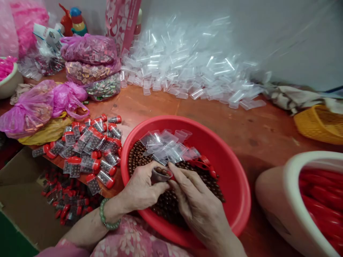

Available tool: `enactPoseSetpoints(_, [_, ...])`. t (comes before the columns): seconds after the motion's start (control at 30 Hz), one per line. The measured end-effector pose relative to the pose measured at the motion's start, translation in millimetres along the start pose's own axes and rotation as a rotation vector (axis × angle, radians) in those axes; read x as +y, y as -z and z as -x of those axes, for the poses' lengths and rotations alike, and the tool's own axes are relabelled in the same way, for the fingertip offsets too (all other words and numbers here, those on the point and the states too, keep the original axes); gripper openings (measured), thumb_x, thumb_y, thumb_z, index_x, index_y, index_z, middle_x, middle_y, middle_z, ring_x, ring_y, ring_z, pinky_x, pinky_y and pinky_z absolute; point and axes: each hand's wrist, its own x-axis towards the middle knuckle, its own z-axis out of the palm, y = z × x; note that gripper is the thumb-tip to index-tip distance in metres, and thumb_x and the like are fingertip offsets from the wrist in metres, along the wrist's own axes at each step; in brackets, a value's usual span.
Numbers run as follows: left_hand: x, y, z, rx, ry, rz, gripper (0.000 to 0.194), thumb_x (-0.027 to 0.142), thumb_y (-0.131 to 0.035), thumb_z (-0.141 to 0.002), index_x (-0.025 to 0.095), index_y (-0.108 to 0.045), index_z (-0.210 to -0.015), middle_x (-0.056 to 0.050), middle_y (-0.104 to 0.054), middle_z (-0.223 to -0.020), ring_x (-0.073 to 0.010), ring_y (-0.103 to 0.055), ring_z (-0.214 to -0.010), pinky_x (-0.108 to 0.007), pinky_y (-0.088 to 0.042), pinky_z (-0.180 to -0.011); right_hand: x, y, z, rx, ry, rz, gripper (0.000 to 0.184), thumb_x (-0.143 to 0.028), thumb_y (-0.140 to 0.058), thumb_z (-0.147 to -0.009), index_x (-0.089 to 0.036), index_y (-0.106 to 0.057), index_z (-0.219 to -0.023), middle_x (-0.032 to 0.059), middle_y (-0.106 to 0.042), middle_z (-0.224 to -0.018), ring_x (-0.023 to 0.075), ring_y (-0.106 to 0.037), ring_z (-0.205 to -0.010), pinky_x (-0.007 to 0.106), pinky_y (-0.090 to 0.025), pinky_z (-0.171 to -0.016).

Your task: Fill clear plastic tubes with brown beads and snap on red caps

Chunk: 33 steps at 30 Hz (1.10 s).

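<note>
My left hand is closed around a small clear plastic container, its open mouth facing up with brown balls inside. My right hand is closed at the container's rim, thumb and fingers together. A bit of red shows at its fingertips, perhaps a cap, mostly hidden. Both hands are over a red basin that holds many loose brown balls. Empty clear containers lie on the balls at the far side, with a few red caps to their right.
Filled red-capped containers are heaped left of the basin, more in a cardboard box below. Clear empties pile against the wall. Pink bags stand back left. A white tub of red pieces and a yellow basket are right.
</note>
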Motion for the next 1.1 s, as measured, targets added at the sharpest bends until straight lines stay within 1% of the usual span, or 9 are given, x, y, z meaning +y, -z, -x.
enactPoseSetpoints(0.13, [3.6,-2.2,-2.0,-0.02,0.057,0.057,0.025,0.016,-0.067,-0.073,0.012,-0.061,-0.097,-0.004,-0.064,-0.087,-0.0142,-0.06,-0.083,-0.029,-0.047,-0.083,9.0,3.0,-3.9,-0.005,-0.055,-0.068,0.036,-0.015,-0.049,-0.094,-0.022,-0.057,-0.128,0.008,-0.067,-0.095,0.0157,-0.069,-0.081,0.024,-0.058,-0.07])
enactPoseSetpoints(0.27, [6.6,-2.7,-3.9,-0.047,0.142,0.212,0.024,0.015,-0.063,-0.074,0.013,-0.057,-0.098,-0.003,-0.064,-0.083,-0.0119,-0.062,-0.075,-0.027,-0.049,-0.075,19.2,17.8,-8.7,0.035,-0.305,-0.262,0.024,-0.026,-0.055,-0.092,-0.024,-0.059,-0.116,0.0039,-0.071,-0.09,0.014,-0.069,-0.07,0.022,-0.057,-0.06])
enactPoseSetpoints(0.33, [7.4,-1.6,-3.6,-0.082,0.141,0.189,0.018,0.016,-0.062,-0.076,0.013,-0.057,-0.093,-0.002,-0.063,-0.078,-0.0106,-0.06,-0.07,-0.024,-0.047,-0.069,21.7,25.8,-11.8,0.058,-0.358,-0.352,0.021,-0.03,-0.059,-0.09,-0.025,-0.06,-0.11,0.0018,-0.071,-0.085,0.0123,-0.068,-0.062,0.02,-0.055,-0.055])
enactPoseSetpoints(0.4, [7.9,-0.1,-2.5,-0.137,0.126,0.128,0.011,0.016,-0.062,-0.077,0.013,-0.057,-0.086,0.0,-0.061,-0.071,-0.0087,-0.056,-0.064,-0.021,-0.044,-0.064,22.2,31.4,-16.9,0.027,-0.294,-0.378,0.018,-0.029,-0.061,-0.089,-0.026,-0.062,-0.106,0.0012,-0.071,-0.085,0.0126,-0.068,-0.065,0.02,-0.056,-0.058])
enactPoseSetpoints(0.57, [7.6,1.9,-1.0,-0.219,0.143,0.128,0.007,0.012,-0.061,-0.077,0.014,-0.056,-0.081,0.004,-0.054,-0.064,-0.0063,-0.049,-0.058,-0.019,-0.04,-0.059,19.2,34.5,-36.0,-0.142,0.005,-0.368,0.02,-0.018,-0.061,-0.088,-0.027,-0.065,-0.105,0.0015,-0.073,-0.09,0.0155,-0.071,-0.079,0.023,-0.058,-0.069])
enactPoseSetpoints(0.7, [6.6,2.2,-2.4,-0.245,0.175,0.144,0.007,0.013,-0.062,-0.077,0.013,-0.056,-0.081,0.002,-0.057,-0.064,-0.0072,-0.052,-0.058,-0.02,-0.043,-0.059,19.4,37.0,-44.1,-0.216,0.075,-0.349,0.019,-0.019,-0.06,-0.088,-0.027,-0.067,-0.104,0.0021,-0.074,-0.089,0.0174,-0.072,-0.076,0.025,-0.059,-0.066])
enactPoseSetpoints(0.8, [6.6,2.5,-3.5,-0.229,0.187,0.214,0.013,0.017,-0.066,-0.077,0.013,-0.056,-0.083,0.002,-0.059,-0.065,-0.0071,-0.054,-0.058,-0.02,-0.044,-0.06,26.2,44.9,-39.9,-0.214,0.069,-0.307,0.018,-0.022,-0.061,-0.088,-0.027,-0.068,-0.104,0.0015,-0.075,-0.089,0.0178,-0.073,-0.077,0.026,-0.061,-0.068])
enactPoseSetpoints(0.97, [7.5,4.4,-4.6,-0.22,0.178,0.308,0.024,0.027,-0.072,-0.075,0.013,-0.058,-0.089,0.001,-0.062,-0.067,-0.0079,-0.057,-0.06,-0.022,-0.046,-0.061,38.8,57.8,-23.4,-0.178,-0.102,-0.306,0.015,-0.031,-0.063,-0.088,-0.029,-0.069,-0.101,0.0,-0.076,-0.092,0.0166,-0.073,-0.077,0.025,-0.061,-0.074])
enactPoseSetpoints(1.1, [9.0,5.7,-5.7,-0.205,0.197,0.286,0.025,0.025,-0.074,-0.071,0.013,-0.061,-0.089,-0.001,-0.065,-0.075,-0.0096,-0.061,-0.069,-0.023,-0.046,-0.071,31.1,51.2,-19.1,-0.081,-0.22,-0.327,0.014,-0.029,-0.065,-0.086,-0.028,-0.07,-0.1,0.0007,-0.075,-0.089,0.0176,-0.072,-0.076,0.029,-0.061,-0.072])
